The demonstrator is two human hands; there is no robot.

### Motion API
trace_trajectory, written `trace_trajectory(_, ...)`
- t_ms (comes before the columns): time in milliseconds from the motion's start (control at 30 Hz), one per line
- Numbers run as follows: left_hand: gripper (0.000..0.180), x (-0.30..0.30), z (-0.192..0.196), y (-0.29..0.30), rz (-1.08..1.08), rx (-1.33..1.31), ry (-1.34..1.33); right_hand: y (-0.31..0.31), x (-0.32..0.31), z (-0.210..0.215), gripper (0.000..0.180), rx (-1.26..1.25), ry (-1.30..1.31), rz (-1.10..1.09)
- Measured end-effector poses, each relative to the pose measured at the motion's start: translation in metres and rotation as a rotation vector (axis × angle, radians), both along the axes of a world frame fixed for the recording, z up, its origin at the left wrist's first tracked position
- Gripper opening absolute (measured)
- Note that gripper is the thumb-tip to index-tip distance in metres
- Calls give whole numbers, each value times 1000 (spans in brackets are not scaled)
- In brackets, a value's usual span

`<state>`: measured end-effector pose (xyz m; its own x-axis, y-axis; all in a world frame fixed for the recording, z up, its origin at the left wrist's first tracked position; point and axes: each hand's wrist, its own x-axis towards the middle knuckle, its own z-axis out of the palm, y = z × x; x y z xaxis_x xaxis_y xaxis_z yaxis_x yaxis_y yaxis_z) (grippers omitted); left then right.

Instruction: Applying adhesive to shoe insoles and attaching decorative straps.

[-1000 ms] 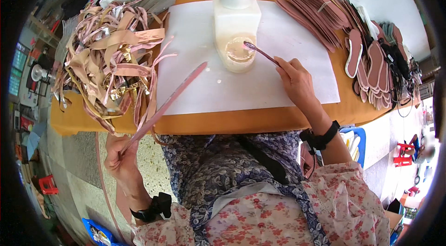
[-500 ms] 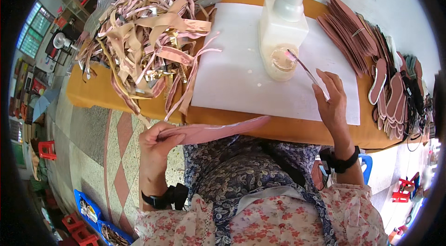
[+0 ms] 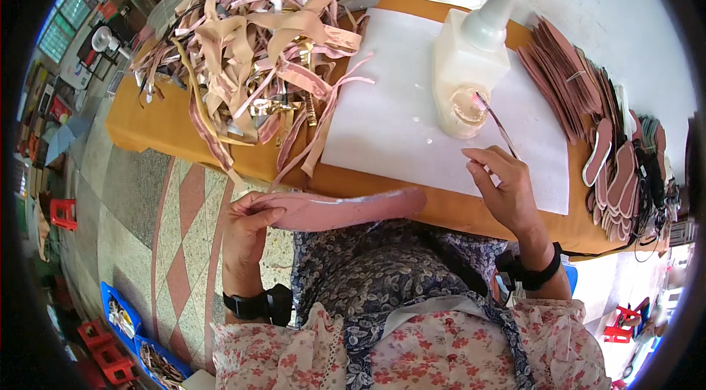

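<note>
My left hand (image 3: 246, 232) pinches one end of a pink shoe insole (image 3: 346, 211), held out level in front of the apron at the table's near edge. A shiny whitish streak runs along the insole's upper edge. My right hand (image 3: 506, 188) hovers over the near part of the white sheet, fingers apart and holding nothing. Just beyond its knuckles, a thin brush (image 3: 500, 125) leans in the round, glue-crusted mouth of a whitish plastic bottle (image 3: 454, 59). The brush's pink bristles rest at that opening. A tall cone spout tops the bottle.
A tangled heap of tan and pink strips (image 3: 257, 51) covers the table's left. The white sheet (image 3: 382, 125) lies under the bottle. Stacked brown insoles (image 3: 562, 77) and white-edged insoles (image 3: 621, 180) stand at the right. Blue crates (image 3: 158, 360) sit on the floor.
My right hand has let go of the brush, leaving it leaning in the bottle's opening, and has drawn slightly nearer. The insole has tilted, showing more of its pink face.
</note>
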<state>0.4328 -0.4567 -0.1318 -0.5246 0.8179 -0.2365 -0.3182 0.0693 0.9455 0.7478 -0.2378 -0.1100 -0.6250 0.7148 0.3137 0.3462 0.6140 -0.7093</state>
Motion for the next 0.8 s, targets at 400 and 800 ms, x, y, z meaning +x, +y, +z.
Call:
trace_trajectory(400,22,-15,-17,-2,87,9,-166,-10,-16,6,17,0,-38,60)
trace_trajectory(800,31,-16,-42,-5,146,67,-251,-8,-3,1,17,-51,-103,74)
